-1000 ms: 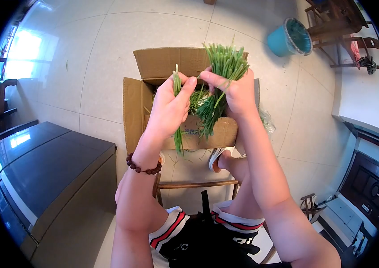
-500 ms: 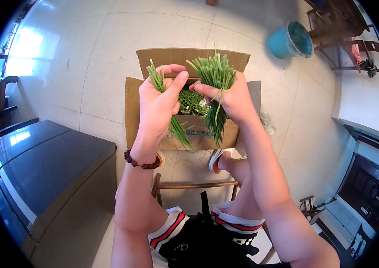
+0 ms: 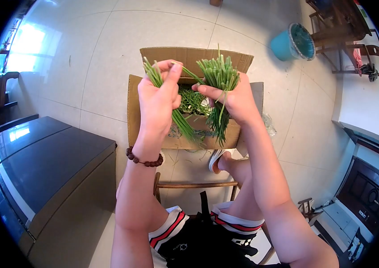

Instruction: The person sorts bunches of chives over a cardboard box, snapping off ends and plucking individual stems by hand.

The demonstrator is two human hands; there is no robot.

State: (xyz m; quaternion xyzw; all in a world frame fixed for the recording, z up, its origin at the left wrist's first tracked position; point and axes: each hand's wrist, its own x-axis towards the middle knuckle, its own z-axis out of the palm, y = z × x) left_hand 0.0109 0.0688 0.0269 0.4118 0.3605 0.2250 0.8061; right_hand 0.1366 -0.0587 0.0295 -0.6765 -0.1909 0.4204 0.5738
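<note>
My left hand [image 3: 159,91] is closed around a thin bunch of garlic chives [image 3: 184,125], whose leaves hang down below the palm. Its thumb and forefinger also pinch the tip of a single stalk [image 3: 190,72] that slants out of the other bunch. In my right hand [image 3: 238,99] is a thicker bunch of chives [image 3: 219,73], cut ends upward and leaves hanging below. Beneath both hands stands an open cardboard box [image 3: 153,143] with more loose chives [image 3: 190,99] inside.
Right of the box lies a crumpled clear plastic bag [image 3: 269,124]. A blue bucket [image 3: 282,45] stands farther off by wooden furniture [image 3: 339,27]. A dark cabinet [image 3: 60,165] is at the left. Bits of leaf lie on the tiled floor [image 3: 185,166] near my feet.
My left thumb and forefinger have closed on a single stalk of the right-hand bunch, which now sticks out toward them. The view has shifted slightly.
</note>
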